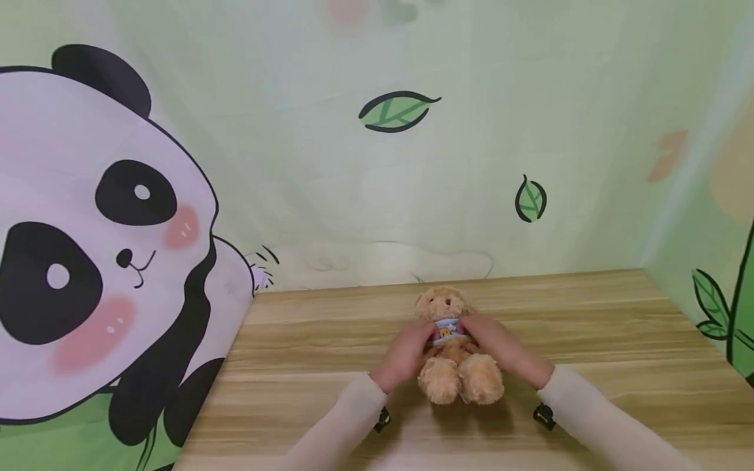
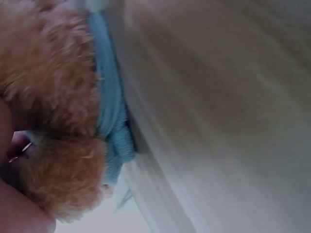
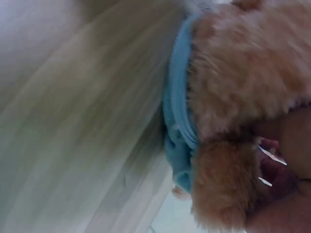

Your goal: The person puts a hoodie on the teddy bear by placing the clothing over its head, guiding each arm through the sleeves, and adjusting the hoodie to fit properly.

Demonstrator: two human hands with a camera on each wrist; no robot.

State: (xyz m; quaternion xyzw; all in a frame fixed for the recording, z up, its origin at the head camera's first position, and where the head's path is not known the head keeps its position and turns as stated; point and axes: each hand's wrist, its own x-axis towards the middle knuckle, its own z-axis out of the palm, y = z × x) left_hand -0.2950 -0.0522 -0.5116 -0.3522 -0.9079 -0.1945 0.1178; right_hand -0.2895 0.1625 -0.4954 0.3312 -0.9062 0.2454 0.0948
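Observation:
A light-brown teddy bear [image 1: 443, 303] lies face up, its head toward the back wall and its two feet toward me. It wears a blue shirt [image 1: 446, 323] with a small yellow print. From the left side my left hand [image 1: 405, 353] grips its body, while my right hand [image 1: 501, 345] holds it from the opposite side. Up close in the left wrist view are the bear's fur [image 2: 51, 63] and a blue cloth band [image 2: 108, 82] against the tabletop. The right wrist view shows the fur [image 3: 248, 73] beside my fingers [image 3: 286, 213]; the bear hides some fingertips.
The bear is on a wood-grain table [image 1: 318, 327]. Behind the table's back edge hangs a pale green cloth [image 1: 306, 163] printed with leaves and a large panda [image 1: 76, 150]. Small black devices [image 1: 544, 415] sit under both wrists.

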